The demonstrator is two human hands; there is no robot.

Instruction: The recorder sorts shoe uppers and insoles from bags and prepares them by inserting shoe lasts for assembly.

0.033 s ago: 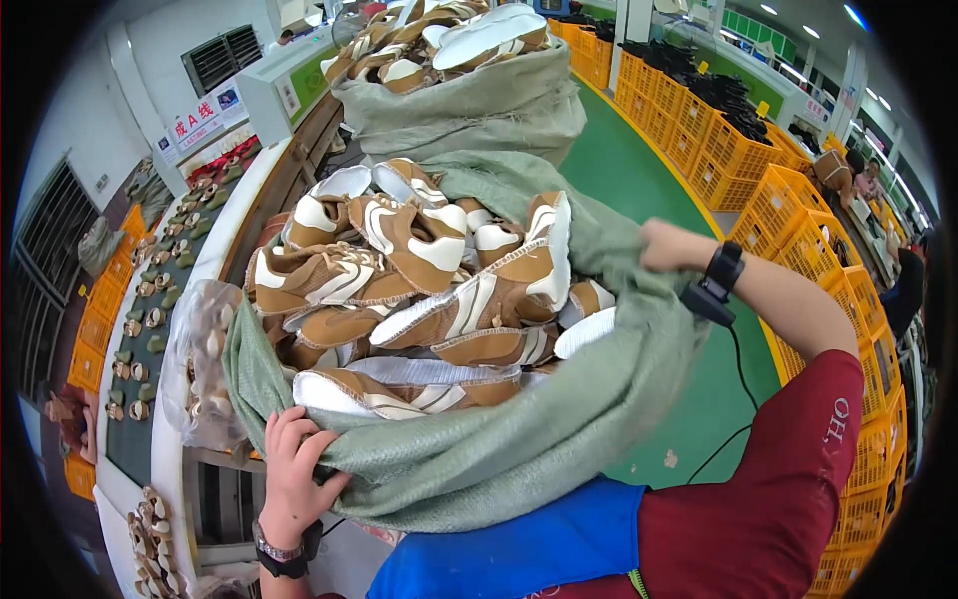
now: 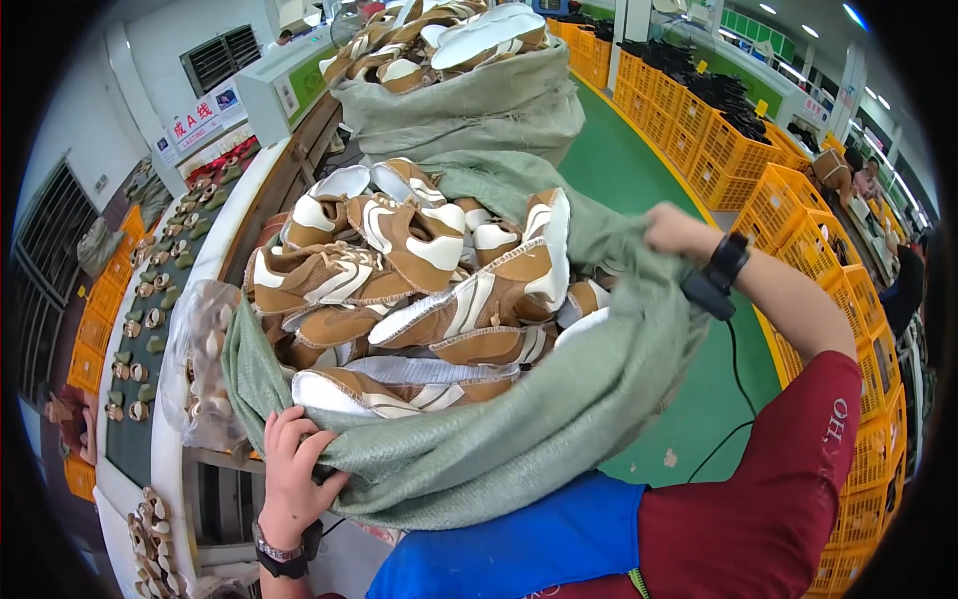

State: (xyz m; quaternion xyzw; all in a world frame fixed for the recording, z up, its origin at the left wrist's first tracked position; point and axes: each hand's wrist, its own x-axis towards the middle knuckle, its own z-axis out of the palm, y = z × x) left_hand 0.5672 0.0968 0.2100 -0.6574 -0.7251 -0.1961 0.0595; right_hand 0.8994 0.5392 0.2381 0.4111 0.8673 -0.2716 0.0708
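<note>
A large pale green woven sack [image 2: 479, 469] lies wide-mouthed in front of me, heaped with brown and white shoe uppers [image 2: 489, 290]. The uppers have stitched raw lower edges and no soles. At the near left rim, my left hand [image 2: 294, 469] is closed on the sack's folded edge, its thumb along the outside. My right hand [image 2: 679, 232] grips the sack's rim at the far right and holds the cloth up and outward. What lies deeper in the sack is hidden.
Behind stands a second full sack [image 2: 459, 115] of similar uppers. On the left runs a conveyor [image 2: 135, 439] carrying shoe parts, with a clear plastic bag [image 2: 205, 369] beside it. Stacked orange crates [image 2: 738, 165] line the right side of the green floor [image 2: 639, 140].
My right hand has moved slightly up and to the right, drawing the sack's rim with it. The cloth now covers more of the white piece at the right. My left hand stays put.
</note>
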